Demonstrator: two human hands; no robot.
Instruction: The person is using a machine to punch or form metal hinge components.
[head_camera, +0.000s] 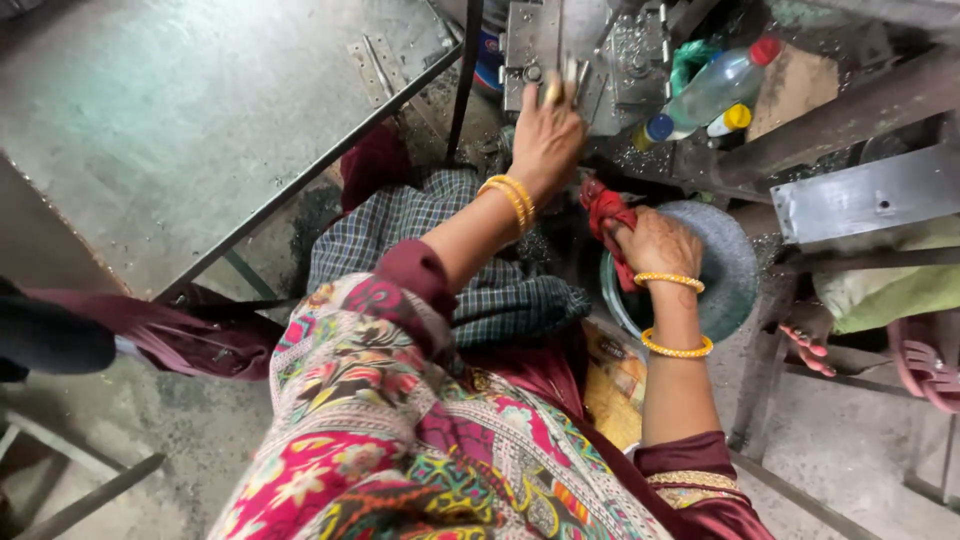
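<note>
Left hand (545, 135): fingers extended up against the grey metal machine block (590, 55), fingertips touching it; grip not discernible. Right hand (655, 245): fingers clenched around a red cloth (605, 215), held over the rim of a grey-green bowl (735, 265). Clear plastic bottle (715, 90) lies behind.

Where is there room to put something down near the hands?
Bare room: the grey floor, left of the slanting metal bar. Crowded: around the left hand at the metal machine, with bottles beside it. The right hand grips a red cloth over the round bowl.
</note>
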